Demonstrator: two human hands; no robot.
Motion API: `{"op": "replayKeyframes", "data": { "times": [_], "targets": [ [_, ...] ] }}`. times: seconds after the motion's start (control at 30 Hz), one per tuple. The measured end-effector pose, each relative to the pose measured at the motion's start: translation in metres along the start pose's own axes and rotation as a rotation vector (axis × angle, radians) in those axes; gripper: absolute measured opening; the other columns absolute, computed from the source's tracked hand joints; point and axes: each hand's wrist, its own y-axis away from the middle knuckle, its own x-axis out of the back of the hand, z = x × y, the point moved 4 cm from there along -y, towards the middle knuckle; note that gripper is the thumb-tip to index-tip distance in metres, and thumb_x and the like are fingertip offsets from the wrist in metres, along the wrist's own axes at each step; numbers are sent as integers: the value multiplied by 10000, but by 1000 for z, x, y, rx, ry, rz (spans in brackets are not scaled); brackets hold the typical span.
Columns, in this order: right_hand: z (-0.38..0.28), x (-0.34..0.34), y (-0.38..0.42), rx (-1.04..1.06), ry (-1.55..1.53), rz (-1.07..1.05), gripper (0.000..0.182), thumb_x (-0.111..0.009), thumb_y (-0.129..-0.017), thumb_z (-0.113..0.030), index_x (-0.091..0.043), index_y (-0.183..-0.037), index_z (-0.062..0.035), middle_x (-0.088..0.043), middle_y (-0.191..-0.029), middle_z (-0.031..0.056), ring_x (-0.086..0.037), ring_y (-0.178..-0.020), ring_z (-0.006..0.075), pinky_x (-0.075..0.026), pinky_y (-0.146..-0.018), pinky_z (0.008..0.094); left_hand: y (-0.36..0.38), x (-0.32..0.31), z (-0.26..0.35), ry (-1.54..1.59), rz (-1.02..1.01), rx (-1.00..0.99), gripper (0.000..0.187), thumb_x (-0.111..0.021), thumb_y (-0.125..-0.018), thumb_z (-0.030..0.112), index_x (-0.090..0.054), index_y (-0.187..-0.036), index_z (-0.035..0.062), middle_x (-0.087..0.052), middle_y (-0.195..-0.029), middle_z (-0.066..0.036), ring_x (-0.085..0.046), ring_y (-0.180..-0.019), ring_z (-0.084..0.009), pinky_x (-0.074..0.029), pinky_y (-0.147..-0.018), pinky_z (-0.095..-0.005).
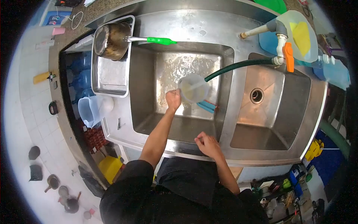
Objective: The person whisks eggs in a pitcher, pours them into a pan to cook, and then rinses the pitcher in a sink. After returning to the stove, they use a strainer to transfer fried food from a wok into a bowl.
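My left hand [173, 99] is closed around the side of a translucent plastic pitcher [194, 89], where the handle would be. The pitcher is held over the large left sink basin [143, 86]. The end of a dark green hose [238, 67] reaches the pitcher, and a pale streak that looks like water runs inside it. A blue block-like item [207, 107], partly covered by the pitcher, lies on the wet basin floor. Over the sink's front edge is my right hand [209, 145], its fingers loosely bent and apart, with nothing seen in them.
A stained pot [112, 41] with a green-gripped handle sits in a metal tray [128, 74] at left. Below the tray stands another clear pitcher [89, 110]. At right are a second basin [268, 82], an orange-levered tap [288, 56] and a container with a yellow item.
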Motion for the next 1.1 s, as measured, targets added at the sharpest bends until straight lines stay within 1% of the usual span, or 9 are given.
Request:
{"op": "replayKeyframes", "data": {
  "times": [0.17, 0.27, 0.43, 0.57, 0.77, 0.83, 0.87, 0.97, 1.1],
  "targets": [
    [2, 1, 2, 0, 49, 28, 260, -554, -857, -300, -541, -893, -43, -630, -722, 170, -617, -712, 353, -466, -667, 450, -29, 22, -3, 95, 131, 126, 393, -494, -783, 214, -483, -511, -69, -407, -423, -162, -364, -396, -209, -349, -472, -406],
    [7, -1, -2, -22, 55, 6, 262, -554, -856, -302, -542, -893, -42, -632, -724, 166, -618, -713, 352, -467, -668, 452, -21, 5, 0, 3, 140, -110, 399, -478, -794, 195, -469, -494, -68, -392, -403, -148, -367, -379, -207, -335, -456, -396],
    [2, 0, -3, -14, 38, 14, 257, -554, -858, -305, -544, -891, -51, -633, -714, 156, -620, -709, 342, -465, -676, 455, -34, 20, 14, 69, 79, 104, 411, -481, -782, 240, -472, -501, -59, -419, -458, -226, -410, -387, -301, -342, -471, -422],
    [0, -4, -9, -37, 57, -6, 243, -557, -859, -294, -542, -897, -54, -633, -710, 148, -623, -706, 339, -467, -675, 448, -17, -4, 23, 1, -67, 15, 409, -487, -785, 238, -492, -505, -61, -427, -460, -220, -419, -385, -292, -346, -465, -410],
    [1, 1, -6, -5, 21, 39, 249, -557, -859, -293, -533, -916, -52, -639, -732, 155, -625, -704, 347, -469, -663, 449, -21, 3, 11, -6, -49, 144, 407, -485, -782, 275, -554, -551, -53, -489, -517, -248, -501, -471, -355, -398, -535, -430],
    [4, -5, -7, 6, 34, 32, 250, -554, -861, -295, -533, -914, -51, -638, -734, 162, -624, -707, 349, -468, -664, 450, -14, 1, 23, -58, -5, 16, 449, -482, -812, 266, -465, -491, -48, -434, -436, -192, -399, -405, -271, -343, -486, -418],
    [4, -4, -8, 14, 51, 30, 250, -551, -862, -296, -532, -912, -51, -636, -737, 168, -623, -710, 351, -468, -665, 451, -17, 6, 30, -163, 4, -35, 440, -465, -823, 264, -507, -511, -43, -504, -482, -216, -475, -440, -352, -392, -519, -438],
    [1, -5, -9, 32, 4, 25, 259, -546, -863, -306, -532, -915, -53, -631, -732, 177, -620, -707, 361, -467, -666, 455, -24, 20, 52, -462, -147, -2, 425, -419, -819, 273, -619, -599, -31, -577, -635, -257, -580, -601, -415, -479, -649, -433],
    [4, -12, -15, 18, 14, 1, 264, -543, -863, -309, -539, -919, -51, -631, -737, 184, -619, -723, 368, -468, -677, 454, -21, 21, 64, -839, -305, -230, 407, -394, -888, 297, -649, -770, 2, -612, -668, -230, -635, -674, -381, -510, -617, -445]
  ]
}}
